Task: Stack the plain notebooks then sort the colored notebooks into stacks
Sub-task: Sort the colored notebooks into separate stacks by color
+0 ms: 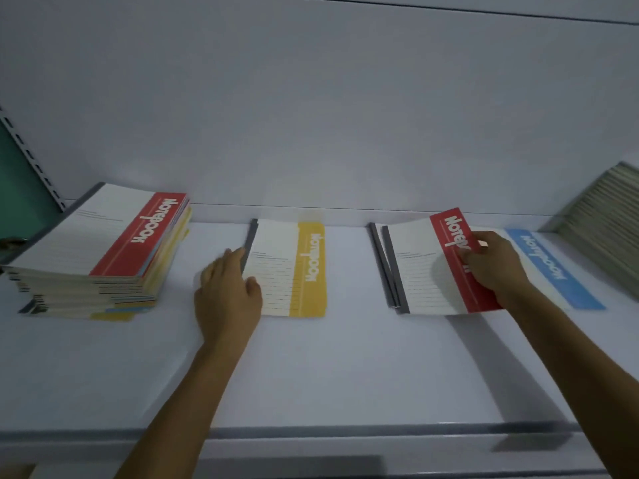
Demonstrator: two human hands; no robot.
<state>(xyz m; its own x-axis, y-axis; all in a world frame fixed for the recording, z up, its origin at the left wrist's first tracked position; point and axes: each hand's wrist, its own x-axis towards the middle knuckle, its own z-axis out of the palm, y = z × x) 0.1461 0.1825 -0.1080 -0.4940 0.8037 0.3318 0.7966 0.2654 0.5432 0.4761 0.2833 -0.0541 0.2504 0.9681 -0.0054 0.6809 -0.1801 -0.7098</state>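
Note:
On the white shelf (311, 368) lie a yellow-banded notebook (294, 267), a red-banded notebook (425, 267) and a blue-banded notebook (553, 267), side by side. My left hand (226, 288) rests with relaxed fingers on the yellow notebook's grey spine edge. My right hand (494, 261) grips the red notebook by its red band; the notebook sits atop one or two others whose grey spines show at its left. At the far left stands a tall mixed stack (100, 257) with a red-banded notebook on top.
A leaning row of plain pale notebooks (608, 233) stands at the far right. A perforated shelf upright (31, 157) and a green panel are at the left. The back wall rises behind the notebooks, and the shelf's front lip (311, 433) runs below my arms.

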